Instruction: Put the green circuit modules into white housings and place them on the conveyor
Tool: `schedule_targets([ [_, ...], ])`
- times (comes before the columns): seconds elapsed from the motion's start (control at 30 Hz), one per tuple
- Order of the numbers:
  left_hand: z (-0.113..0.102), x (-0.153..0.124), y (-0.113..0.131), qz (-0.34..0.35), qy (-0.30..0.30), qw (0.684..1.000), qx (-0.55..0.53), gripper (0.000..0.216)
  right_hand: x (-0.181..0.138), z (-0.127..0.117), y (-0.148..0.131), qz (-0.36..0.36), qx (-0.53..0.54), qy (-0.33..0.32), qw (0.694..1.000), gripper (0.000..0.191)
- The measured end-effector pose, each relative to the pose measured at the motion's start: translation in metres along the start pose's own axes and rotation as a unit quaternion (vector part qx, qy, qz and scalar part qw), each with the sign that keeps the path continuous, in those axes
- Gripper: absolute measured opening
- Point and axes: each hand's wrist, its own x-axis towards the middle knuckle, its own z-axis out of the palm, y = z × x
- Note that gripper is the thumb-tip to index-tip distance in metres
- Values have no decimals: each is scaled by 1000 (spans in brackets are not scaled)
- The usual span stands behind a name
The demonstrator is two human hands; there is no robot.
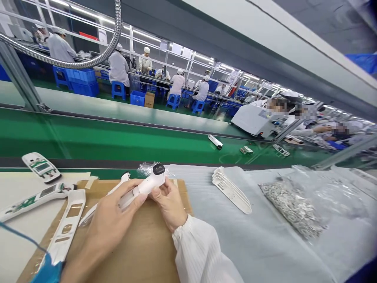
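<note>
White handheld casing (145, 184): is lying between both grips, long axis slanting up-right. Left hand (110, 218) is wrapping its lower end, fingers closed; right hand (168, 202) is pinching just below the black cap (159, 169).

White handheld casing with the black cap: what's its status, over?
Left hand, right hand both gripping white plastic handheld casing with black cap. Over brown cardboard sheet. Nothing blocking.

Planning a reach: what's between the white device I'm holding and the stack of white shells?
Head view: from device to shell stack, only cardboard edge, then bare white sheet.
</note>
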Motion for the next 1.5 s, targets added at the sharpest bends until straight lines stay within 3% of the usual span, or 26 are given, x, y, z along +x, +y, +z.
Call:
schedule_targets([
  [0.13, 8, -6, -5, 90, 14, 985, 143, 41, -1, 9, -7, 29, 74, 28, 996, 50],
  [0.3, 33, -26, 2, 139, -136, 918, 346, 46, -2, 9, -15, 130, 271, 117, 946, 47],
  [0.37, 41, -33, 7, 163, -144, 898, 382, 49, -3, 4, -19, 144, 306, 119, 934, 47],
  [0.43, 43, -34, 8, 158, -105, 900, 392, 47, -4, 1, -25, 150, 310, 94, 934, 45],
  [0.53, 34, -25, 5, 130, -20, 929, 347, 38, -5, 4, -34, 153, 278, 15, 948, 34],
  [0.63, 23, -15, 1, 160, 99, 949, 255, 37, -11, 17, -34, 143, 246, -50, 957, 28],
  [0.7, 19, -13, 2, 185, 144, 949, 210, 40, -17, 26, -28, 146, 220, -61, 962, 30],
  [0.87, 21, -17, 9, 192, 121, 955, 193, 34, -27, 38, -13, 175, 178, -15, 968, 37],
  [1.07, 27, -15, 8, 236, 122, 941, 209, 34, -25, 37, -16, 183, 156, 32, 970, 37],
  [1.2, 31, -15, 7, 198, 81, 962, 172, 33, -23, 35, -20, 190, 152, 34, 969, 36],
  [1.3, 22, -15, 9, 156, 20, 972, 176, 41, -20, 33, -25, 183, 162, 22, 970, 39],
  [1.4, -4, 3, 17, 71, -33, 979, 188, 36, -17, 29, -24, 148, 133, 4, 980, 43],
  [1.5, -45, 49, 25, -60, -24, 978, 198, 30, -14, 23, -16, 102, 10, 72, 992, 52],
])
